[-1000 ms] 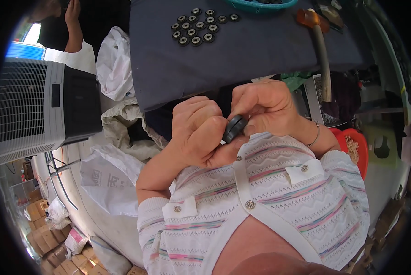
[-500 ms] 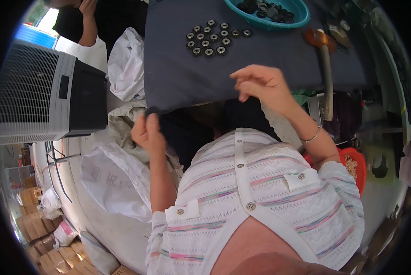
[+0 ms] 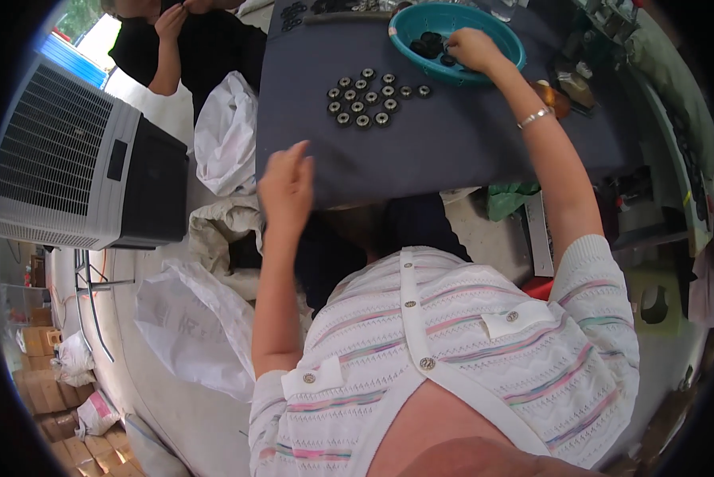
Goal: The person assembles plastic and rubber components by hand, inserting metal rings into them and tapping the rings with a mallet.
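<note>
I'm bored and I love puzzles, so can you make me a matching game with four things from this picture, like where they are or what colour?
1. left hand
2. right hand
3. bowl
4. bracelet

A. blue-green
B. by the near left corner of the table
C. silver, round a wrist
D. at the bowl with black pieces in it

Right pairs: 1-B, 2-D, 3-A, 4-C
</note>
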Demonstrator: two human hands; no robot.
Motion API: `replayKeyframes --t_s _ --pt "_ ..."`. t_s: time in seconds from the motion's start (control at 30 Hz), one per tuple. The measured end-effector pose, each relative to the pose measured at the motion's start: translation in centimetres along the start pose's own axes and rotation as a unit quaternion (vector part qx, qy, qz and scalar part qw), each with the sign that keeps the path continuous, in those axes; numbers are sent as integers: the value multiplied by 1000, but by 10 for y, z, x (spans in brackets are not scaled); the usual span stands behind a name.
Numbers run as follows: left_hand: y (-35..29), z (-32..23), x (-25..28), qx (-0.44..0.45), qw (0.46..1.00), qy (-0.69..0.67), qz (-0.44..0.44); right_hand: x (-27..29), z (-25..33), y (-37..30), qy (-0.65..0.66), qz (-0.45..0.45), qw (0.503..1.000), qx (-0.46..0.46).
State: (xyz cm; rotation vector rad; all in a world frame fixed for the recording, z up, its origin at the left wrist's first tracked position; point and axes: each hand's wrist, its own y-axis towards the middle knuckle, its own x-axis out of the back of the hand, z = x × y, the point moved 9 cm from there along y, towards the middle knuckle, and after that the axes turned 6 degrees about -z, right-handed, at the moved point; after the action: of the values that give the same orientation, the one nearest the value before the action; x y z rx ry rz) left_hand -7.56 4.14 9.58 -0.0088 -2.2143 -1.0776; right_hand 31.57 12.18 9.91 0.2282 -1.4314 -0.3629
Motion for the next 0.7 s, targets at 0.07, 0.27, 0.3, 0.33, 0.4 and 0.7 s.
replayKeyframes --t_s 0.07,0.27,0.3,0.33,0.4,0.7 --pt "15 -22 -50 -14 997 -10 75 -28 3 8 -21 98 995 -6" --pt "16 -19 -126 -28 981 144 129 -48 16 -7 -30 262 964 -18" --pt "14 -21 -128 -33 978 156 131 -61 8 2 -40 245 969 -12" --pt "15 -21 -129 -23 982 143 122 -60 4 3 -19 232 972 -20" --pt "14 -17 -123 -22 987 120 108 -60 10 5 6 221 975 -20" --pt "16 -19 -112 -29 997 64 40 -63 9 4 -24 269 963 -14"
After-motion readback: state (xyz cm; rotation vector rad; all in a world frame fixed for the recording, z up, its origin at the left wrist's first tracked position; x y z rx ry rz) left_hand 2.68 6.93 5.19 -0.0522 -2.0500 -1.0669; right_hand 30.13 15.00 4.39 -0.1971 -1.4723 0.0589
